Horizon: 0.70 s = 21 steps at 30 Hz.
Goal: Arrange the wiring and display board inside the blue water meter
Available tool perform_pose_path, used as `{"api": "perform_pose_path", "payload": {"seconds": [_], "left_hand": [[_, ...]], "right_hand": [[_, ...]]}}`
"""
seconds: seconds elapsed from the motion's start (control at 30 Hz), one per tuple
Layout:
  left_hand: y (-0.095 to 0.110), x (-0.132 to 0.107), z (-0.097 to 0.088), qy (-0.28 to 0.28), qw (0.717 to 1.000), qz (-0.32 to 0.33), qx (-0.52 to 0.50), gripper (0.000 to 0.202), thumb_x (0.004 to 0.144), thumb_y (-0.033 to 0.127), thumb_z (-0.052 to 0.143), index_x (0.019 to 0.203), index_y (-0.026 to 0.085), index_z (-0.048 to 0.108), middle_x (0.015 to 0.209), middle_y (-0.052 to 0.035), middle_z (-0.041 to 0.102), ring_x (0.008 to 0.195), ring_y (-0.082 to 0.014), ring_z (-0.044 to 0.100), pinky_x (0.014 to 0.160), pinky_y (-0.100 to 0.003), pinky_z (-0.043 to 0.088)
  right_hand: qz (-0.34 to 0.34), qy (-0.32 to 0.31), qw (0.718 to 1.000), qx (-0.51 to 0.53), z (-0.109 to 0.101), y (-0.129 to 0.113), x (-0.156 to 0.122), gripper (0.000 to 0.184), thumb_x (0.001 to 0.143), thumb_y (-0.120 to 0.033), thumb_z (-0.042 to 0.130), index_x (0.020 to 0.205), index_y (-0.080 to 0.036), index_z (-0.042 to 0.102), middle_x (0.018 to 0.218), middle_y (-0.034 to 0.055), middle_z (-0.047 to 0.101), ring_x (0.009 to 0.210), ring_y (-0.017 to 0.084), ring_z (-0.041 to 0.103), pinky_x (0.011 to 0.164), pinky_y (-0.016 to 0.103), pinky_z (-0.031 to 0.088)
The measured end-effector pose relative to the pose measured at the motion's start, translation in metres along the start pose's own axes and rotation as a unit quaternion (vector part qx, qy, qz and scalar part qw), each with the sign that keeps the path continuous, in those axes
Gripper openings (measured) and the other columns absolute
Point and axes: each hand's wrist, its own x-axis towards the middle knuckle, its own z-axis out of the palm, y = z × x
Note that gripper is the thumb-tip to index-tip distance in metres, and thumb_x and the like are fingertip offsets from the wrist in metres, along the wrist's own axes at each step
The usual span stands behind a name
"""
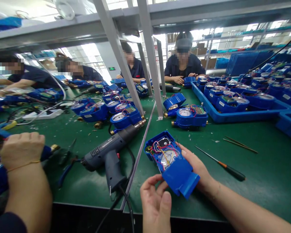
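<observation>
I hold an open blue water meter [171, 160] just above the green table mat [257, 168]. Its inside shows red, yellow and blue wires, a black chip and a clear dial, and its blue lid hangs open toward me. My right hand [199, 170] grips the meter from the right side and underneath. My left hand [155, 202] curls round the lower left edge by the lid, thumb raised.
A grey heat gun [111, 152] lies to the left, its cord running off the table edge. A black-handled screwdriver [223, 165] and thin sticks [240, 144] lie to the right. More meters [190, 116] and a blue tray [232, 117] sit behind. A co-worker's hand [21, 150] works at the far left; other people sit opposite.
</observation>
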Motion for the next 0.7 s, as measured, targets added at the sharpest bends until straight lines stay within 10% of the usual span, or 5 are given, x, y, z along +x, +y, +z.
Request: {"api": "perform_pose_path", "payload": {"seconds": [0.23, 0.7], "left_hand": [[-0.01, 0.007, 0.003, 0.015, 0.996, -0.072, 0.046, 0.049, 0.066, 0.03, 0.078, 0.101, 0.02, 0.045, 0.093, -0.0037, 0.063, 0.086, -0.017, 0.061, 0.077, -0.029, 0.049], [-0.009, 0.035, -0.001, -0.156, 0.973, -0.169, 0.011, 0.041, 0.064, 0.026, 0.079, 0.1, 0.012, 0.065, 0.096, -0.0094, 0.07, 0.084, -0.0186, 0.061, 0.08, -0.03, 0.045]], "right_hand": [[0.013, -0.101, 0.994, 0.047, -0.002, 0.004, 0.034, 0.044, 0.091, -0.046, 0.046, 0.12, -0.017, 0.06, 0.114, 0.0079, 0.065, 0.101, 0.028, 0.061, 0.097, 0.046, 0.041], [0.06, -0.154, 0.986, -0.024, -0.019, -0.011, 0.075, 0.05, 0.078, -0.057, 0.064, 0.104, -0.015, 0.07, 0.102, 0.0114, 0.069, 0.093, 0.028, 0.063, 0.085, 0.04, 0.048]]}}
